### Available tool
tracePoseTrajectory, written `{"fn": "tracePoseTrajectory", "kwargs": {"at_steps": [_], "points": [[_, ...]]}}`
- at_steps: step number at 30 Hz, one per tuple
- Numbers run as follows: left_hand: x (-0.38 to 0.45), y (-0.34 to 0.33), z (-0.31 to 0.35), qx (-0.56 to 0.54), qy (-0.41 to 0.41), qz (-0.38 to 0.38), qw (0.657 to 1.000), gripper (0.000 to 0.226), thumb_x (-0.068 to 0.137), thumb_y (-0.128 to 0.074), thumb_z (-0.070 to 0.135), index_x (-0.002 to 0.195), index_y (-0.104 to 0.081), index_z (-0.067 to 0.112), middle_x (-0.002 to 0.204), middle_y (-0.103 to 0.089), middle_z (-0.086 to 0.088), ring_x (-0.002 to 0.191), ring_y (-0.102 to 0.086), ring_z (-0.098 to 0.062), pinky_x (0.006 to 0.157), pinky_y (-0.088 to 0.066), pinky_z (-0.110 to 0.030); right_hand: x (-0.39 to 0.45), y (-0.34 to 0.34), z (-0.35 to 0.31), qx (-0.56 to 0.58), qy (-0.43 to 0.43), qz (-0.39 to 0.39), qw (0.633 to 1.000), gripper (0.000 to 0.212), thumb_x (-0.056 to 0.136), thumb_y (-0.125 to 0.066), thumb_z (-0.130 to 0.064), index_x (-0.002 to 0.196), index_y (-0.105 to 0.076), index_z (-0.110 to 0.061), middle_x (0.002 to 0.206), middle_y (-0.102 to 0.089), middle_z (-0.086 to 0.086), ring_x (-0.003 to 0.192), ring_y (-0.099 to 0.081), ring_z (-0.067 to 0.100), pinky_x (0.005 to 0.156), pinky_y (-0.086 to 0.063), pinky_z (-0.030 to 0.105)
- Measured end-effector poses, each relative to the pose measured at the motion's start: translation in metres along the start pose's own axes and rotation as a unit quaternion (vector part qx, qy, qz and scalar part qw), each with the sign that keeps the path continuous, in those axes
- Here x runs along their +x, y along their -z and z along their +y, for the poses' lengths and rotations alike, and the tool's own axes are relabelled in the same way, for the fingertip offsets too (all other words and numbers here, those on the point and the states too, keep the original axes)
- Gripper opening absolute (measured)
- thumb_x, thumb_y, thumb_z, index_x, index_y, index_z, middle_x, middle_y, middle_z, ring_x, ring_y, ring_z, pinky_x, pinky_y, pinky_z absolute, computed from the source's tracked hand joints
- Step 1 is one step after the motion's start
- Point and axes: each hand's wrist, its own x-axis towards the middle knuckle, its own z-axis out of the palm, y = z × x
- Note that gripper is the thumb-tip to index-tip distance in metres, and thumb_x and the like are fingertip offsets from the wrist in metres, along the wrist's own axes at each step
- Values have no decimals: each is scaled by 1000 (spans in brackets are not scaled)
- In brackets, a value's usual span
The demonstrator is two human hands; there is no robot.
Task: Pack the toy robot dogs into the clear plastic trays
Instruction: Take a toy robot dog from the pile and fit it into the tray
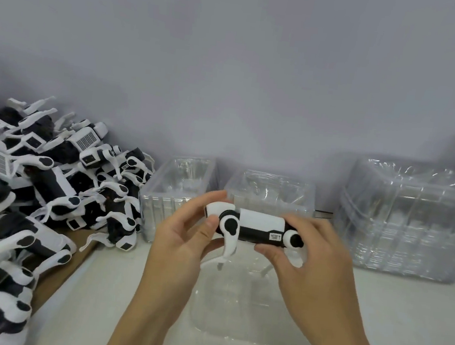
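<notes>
With my left hand (185,232) and right hand (308,252) both pinching the white-and-black plastic toy robot dog (254,228) above the shallow clear plastic tray (236,312), I judge its dangling thin legs could snag the tray's rim and tip it.

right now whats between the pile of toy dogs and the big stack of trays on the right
In the head view, two shorter stacks of clear trays stand against the wall between the pile and the big stack, with a held dog in front.
</notes>
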Motion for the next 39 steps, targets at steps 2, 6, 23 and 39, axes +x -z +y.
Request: {"fn": "tracePoseTrajectory", "kwargs": {"at_steps": [2, 6, 23, 39], "points": [[1, 2, -1, 17, -15, 15, 1000, 36, 97, -56, 2, 103, -77, 30, 109, -76, -1, 96, -73, -18, 74, -55, -20, 0, -3, 0, -11, 0, -29, 1000, 41, 79, -75, -46, 116, -59, -40, 107, -49, -31, 103, -45, -14, 75, -37, 9], [2, -1, -4, 48, -26, 30, 998, 30, 96, -59, 5, 105, -76, 27, 101, -77, -2, 88, -74, -22, 74, -58, -25, 4, 0, -4, -3, 25, -56, 998, 50, 81, -76, -39, 126, -55, -45, 118, -49, -31, 111, -44, -11, 87, -40, 14], [-1, 16, -41, 319, 129, -56, 937, 41, 100, -56, 32, 134, -42, 49, 119, -47, 33, 115, -53, 1, 82, -42, -11, 8, 4, 9, -57, -38, -90, 994, 30, 81, -77, -37, 106, -62, -44, 88, -58, -28, 94, -47, 2, 89, -44, 39], [0, 25, -49, 152, 193, 31, 969, 16, 97, -62, 22, 104, -62, 36, 102, -72, 23, 87, -63, 12, 75, -41, -21, 7, -1, 18, -78, -44, -201, 975, 29, 76, -80, -37, 99, -65, -47, 85, -51, -16, 93, -42, -3, 88, -33, 28]]}}
